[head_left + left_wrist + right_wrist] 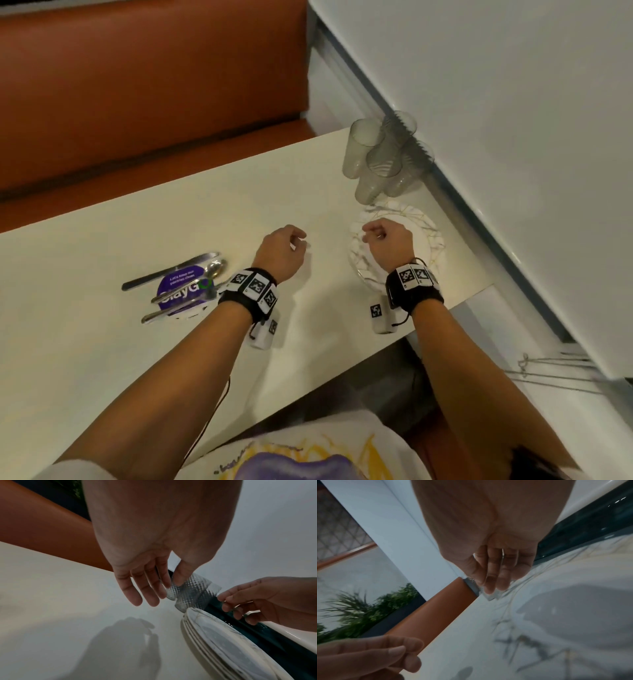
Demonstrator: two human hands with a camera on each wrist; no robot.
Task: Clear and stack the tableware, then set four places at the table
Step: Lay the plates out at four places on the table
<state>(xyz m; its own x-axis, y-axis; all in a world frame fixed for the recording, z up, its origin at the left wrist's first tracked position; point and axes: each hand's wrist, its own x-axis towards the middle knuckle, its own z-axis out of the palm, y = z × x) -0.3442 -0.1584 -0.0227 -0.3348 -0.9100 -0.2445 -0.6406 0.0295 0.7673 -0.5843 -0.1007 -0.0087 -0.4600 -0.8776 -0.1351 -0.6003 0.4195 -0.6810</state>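
A stack of several white marbled plates [430,228] [197,635] lies near the table's right edge. Just beyond it stand several clear tumblers [376,161] [193,595], clustered against the wall. A pile of cutlery [185,284], with a knife and spoons, lies to the left on a purple round sticker. My right hand [371,234] [493,586] hovers over the plate stack, fingers loosely curled and empty. My left hand [301,240] [163,592] hangs above the bare table just left of the plates, fingers relaxed, holding nothing.
The cream table [102,342] ends at a white wall ledge [479,137] on the right. An orange bench seat [137,102] runs along the far side. The table's near edge runs below my wrists.
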